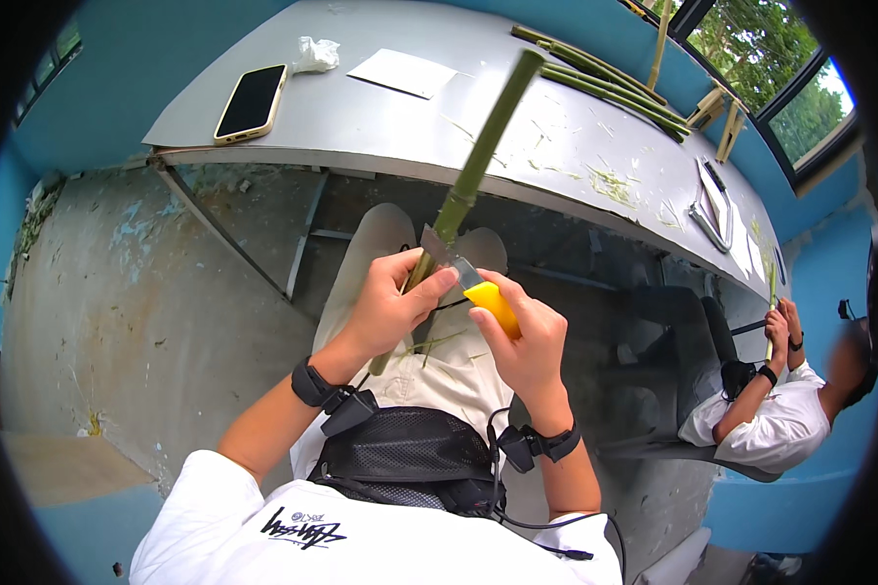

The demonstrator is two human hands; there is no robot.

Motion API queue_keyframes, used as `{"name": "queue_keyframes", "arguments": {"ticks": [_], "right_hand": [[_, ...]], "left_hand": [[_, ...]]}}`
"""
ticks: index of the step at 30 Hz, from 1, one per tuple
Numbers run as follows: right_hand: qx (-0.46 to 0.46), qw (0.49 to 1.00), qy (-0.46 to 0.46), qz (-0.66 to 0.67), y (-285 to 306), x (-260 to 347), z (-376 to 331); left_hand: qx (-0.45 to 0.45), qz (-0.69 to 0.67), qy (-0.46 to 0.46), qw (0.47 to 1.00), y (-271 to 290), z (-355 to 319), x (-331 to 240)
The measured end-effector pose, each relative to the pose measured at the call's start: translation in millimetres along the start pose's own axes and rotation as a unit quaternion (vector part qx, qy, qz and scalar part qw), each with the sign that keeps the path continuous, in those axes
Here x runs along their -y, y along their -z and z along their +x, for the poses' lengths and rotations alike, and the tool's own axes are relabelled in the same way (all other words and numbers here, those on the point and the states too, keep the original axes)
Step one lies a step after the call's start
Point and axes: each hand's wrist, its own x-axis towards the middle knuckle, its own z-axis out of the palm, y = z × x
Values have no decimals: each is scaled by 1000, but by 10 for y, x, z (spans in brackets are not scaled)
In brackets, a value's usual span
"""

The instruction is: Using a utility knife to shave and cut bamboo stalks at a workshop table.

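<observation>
A long green bamboo stalk (487,143) slants up from my lap past the table's near edge. Wrapped round its lower part is my left hand (390,303), closed on it. My right hand (527,336) grips the yellow handle (494,306) of a knife. Its metal blade (446,251) lies against the bamboo just below a joint, close to my left fingers and thumb. Thin green shavings (437,343) rest on my light trousers under the stalk.
On the grey table (351,117) are a phone (251,103), crumpled tissue (315,55), white paper (401,73), several bamboo stalks (615,90), shavings (610,183) and a hacksaw (709,226). At the right, a seated person (766,419) holds a thin green stick.
</observation>
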Motion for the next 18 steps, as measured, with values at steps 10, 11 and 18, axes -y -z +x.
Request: {"name": "queue_keyframes", "arguments": {"ticks": [10,11,18], "right_hand": [[42,998,1,44,35,75,124],[32,998,25,47,76,64,153],[-258,960,73,83,1127,311,447]], "left_hand": [[-70,-110,-30,991,61,51,51],[-77,-116,-33,990,103,45,45],[-110,-93,-22,989,359,40,-134]]}}
